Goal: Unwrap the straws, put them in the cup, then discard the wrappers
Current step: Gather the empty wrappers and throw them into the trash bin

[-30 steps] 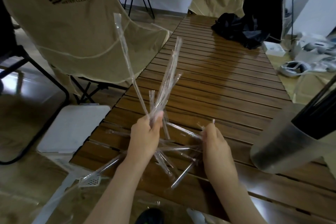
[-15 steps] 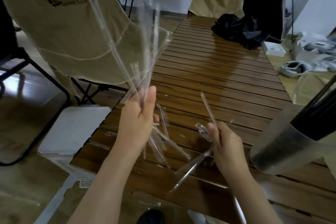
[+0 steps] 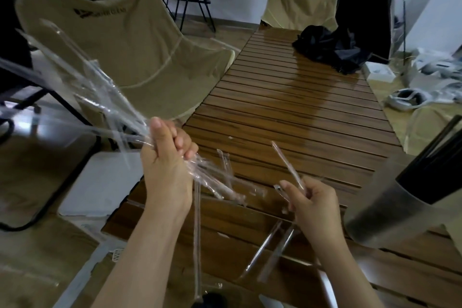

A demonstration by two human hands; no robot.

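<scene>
While your left hand (image 3: 167, 170) clamps a fanned bundle of clear plastic wrappers (image 3: 100, 97) over the slatted brown wooden table (image 3: 287, 97), your right hand (image 3: 313, 204) pinches a few more. Black straws (image 3: 435, 157) already stand in the frosted translucent cup (image 3: 390, 215) at right, so discarding appears under way; next, carry both handfuls to a bin, none visible here.

The wrappers (image 3: 82, 77) were clear and glinting; the slatted desk (image 3: 287, 107) was striped brown wood (glossy), the cup (image 3: 390, 212) frosted grey, its straws (image 3: 440, 157) black, the camp chair (image 3: 130, 57) khaki.
</scene>
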